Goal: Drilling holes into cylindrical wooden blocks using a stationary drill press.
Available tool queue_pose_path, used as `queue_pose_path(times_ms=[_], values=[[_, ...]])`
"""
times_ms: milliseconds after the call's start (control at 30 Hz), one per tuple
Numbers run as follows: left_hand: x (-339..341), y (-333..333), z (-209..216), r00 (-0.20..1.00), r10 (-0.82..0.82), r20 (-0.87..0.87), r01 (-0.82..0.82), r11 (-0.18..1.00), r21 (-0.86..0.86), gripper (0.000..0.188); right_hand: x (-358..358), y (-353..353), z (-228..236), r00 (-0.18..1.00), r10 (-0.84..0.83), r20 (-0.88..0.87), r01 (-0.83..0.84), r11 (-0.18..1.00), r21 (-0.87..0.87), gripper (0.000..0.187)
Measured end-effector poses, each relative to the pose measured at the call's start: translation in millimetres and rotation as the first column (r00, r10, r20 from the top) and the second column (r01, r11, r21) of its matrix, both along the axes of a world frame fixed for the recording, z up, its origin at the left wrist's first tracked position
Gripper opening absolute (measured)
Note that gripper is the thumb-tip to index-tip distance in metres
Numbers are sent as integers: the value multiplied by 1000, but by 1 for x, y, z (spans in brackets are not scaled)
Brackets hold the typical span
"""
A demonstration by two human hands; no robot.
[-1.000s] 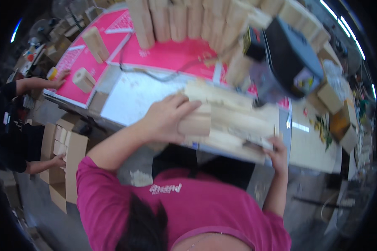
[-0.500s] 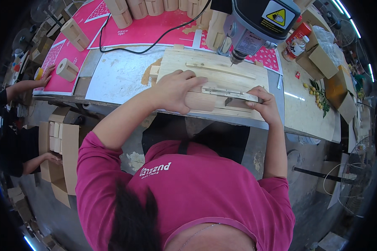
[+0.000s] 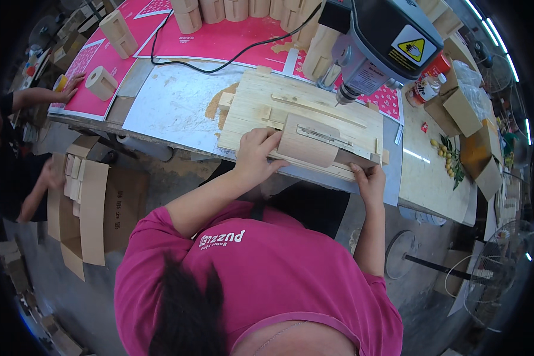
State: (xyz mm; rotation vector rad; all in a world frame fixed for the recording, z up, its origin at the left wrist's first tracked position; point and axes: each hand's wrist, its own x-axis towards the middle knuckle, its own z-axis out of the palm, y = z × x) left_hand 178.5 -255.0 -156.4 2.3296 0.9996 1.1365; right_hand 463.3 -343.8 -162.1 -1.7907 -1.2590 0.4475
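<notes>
On a light wooden jig board [image 3: 243, 127] lies a rounded wooden block [image 3: 299, 147] with a long slot along its top. My left hand [image 3: 258, 155] is closed on the block's left end, thumb toward me and fingers behind. A slim metal strip [image 3: 366, 158] runs along the slot and sticks out past the block's right end. My right hand [image 3: 371, 181] pinches at that outer end from the near side; its fingertips are partly hidden. Behind the block, a thin wooden rail [image 3: 314, 108] is fixed to the board. A drill press [image 3: 368, 71] stands over the far right of the board, its bit above the wood.
Several wooden cylinders [image 3: 237, 10] stand at the back on pink printed sheets [image 3: 219, 41], crossed by a black cable [image 3: 207, 72]. Sawdust [image 3: 216, 107] lies left of the board. At right are a bottle [image 3: 426, 89], cartons [image 3: 457, 113] and fruit [image 3: 448, 155]. A co-worker reaches into a carton [image 3: 95, 213].
My left hand has shifted off the block's top to its left end, uncovering the block. My right hand has lowered toward me with the strip's end. The co-worker's near hand has moved.
</notes>
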Motion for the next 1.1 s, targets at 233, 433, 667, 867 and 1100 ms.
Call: queue_pose_path(times_ms=[233,433,667,867,1100], values=[[32,39,-2,990,54,-131,-46,997,67,60,22,29,10,989,-111,94,114,993,-20,32],[27,64,-1,990,-62,-130,65,998,13,55,26,56,18,990,-103,98,108,993,-47,31],[10,75,-2,976,-145,-163,134,988,-77,56,23,50,60,992,109,69,-90,968,-236,24],[9,78,-4,970,-179,-167,170,983,-64,54,23,68,199,942,-190,276,94,940,328,34],[9,74,-3,968,-183,-174,173,982,-73,51,28,140,224,978,-92,189,5,910,415,33]])
